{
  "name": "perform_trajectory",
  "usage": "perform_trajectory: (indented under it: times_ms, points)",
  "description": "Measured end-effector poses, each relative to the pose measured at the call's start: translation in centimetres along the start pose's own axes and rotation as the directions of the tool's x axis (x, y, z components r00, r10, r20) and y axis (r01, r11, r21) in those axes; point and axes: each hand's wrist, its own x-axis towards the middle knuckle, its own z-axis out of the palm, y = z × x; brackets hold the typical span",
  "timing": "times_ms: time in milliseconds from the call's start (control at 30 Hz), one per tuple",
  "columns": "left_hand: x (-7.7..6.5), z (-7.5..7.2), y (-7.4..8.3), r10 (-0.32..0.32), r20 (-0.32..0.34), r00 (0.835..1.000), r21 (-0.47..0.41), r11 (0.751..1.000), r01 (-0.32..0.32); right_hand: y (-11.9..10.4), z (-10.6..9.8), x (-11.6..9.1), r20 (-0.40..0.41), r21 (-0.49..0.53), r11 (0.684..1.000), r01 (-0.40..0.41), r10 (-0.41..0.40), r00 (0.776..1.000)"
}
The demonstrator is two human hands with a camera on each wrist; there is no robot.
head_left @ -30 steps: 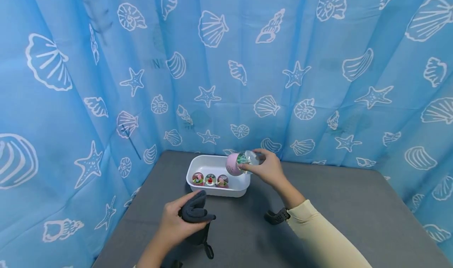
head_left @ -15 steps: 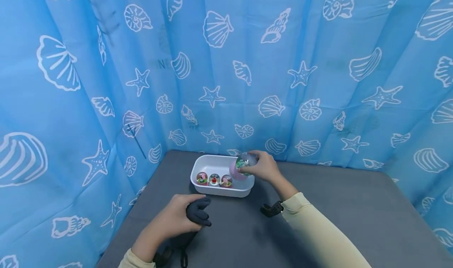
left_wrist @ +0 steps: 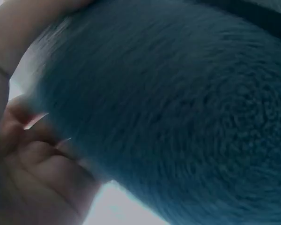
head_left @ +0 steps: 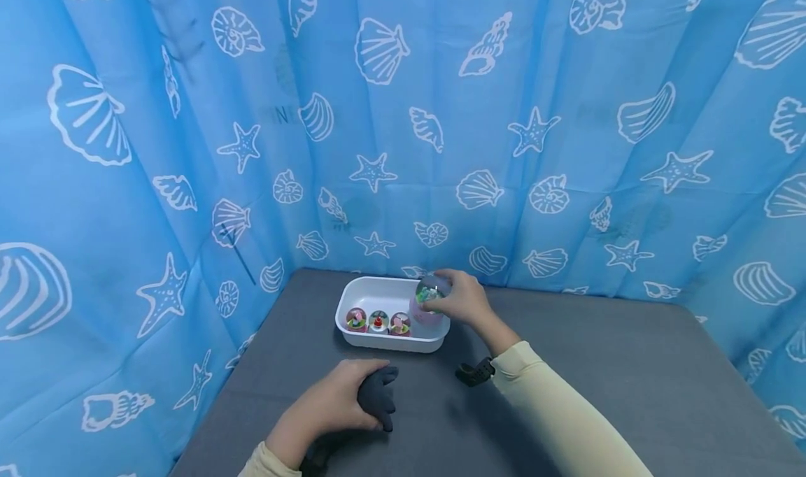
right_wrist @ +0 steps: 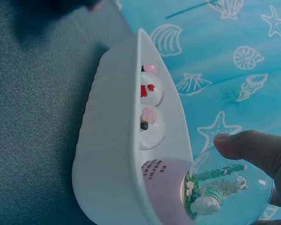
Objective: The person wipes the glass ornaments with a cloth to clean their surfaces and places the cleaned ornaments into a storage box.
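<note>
In the head view my right hand [head_left: 464, 296] grips the clear dome of a snow globe [head_left: 428, 298] with a pink base. Its base sits low in the right end of a white rectangular bin [head_left: 362, 340]; whether it touches the floor I cannot tell. Green and white figures show inside the dome in the right wrist view. Three smaller globes stand in a row along the bin's near wall, one being a globe with a red figure [head_left: 378, 322]. Nearer to me, my left hand [head_left: 336, 396] holds a bunched dark grey cloth [head_left: 376, 396], fuzzy and blurred in the left wrist view.
A grey cloth-covered table [head_left: 535, 365] lies under everything. Behind it and along the left hangs a blue curtain [head_left: 403, 148] with white shell prints. A black wrist strap [head_left: 475, 372] hangs below my right wrist.
My right hand has lowered the snow globe into the bin's right end and turned it from lying sideways to nearly upright. My left hand has shifted lower and slightly right with the cloth.
</note>
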Motion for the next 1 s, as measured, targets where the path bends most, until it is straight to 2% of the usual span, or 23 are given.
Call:
perform_trajectory:
  times_ms: [100,333,733,933,1000]
  points:
    - [0.0,0.4,0.0,-0.018,0.034,0.999,0.003,1.000,0.017,0.0,0.1,0.0,0.011,-0.001,1.000,-0.005,0.005,1.000]
    - [-0.2,0.9,-0.3,0.042,0.030,0.999,0.061,0.997,-0.044,0.1,0.3,0.0,0.026,0.022,1.000,-0.014,0.013,1.000]
    - [-0.2,2.4,0.0,-0.066,0.072,0.995,0.062,0.996,0.062,0.0,0.9,0.3,0.037,0.025,1.000,-0.004,0.003,0.999]
    - [-0.4,2.6,-0.2,-0.068,0.066,0.996,0.093,0.994,0.061,-0.2,1.4,0.6,0.107,-0.032,0.999,-0.020,0.023,0.994]
    - [-0.5,2.8,-0.6,-0.050,0.059,0.997,0.098,0.994,0.045,-0.3,1.5,0.6,0.145,-0.046,0.999,-0.005,0.012,0.989]
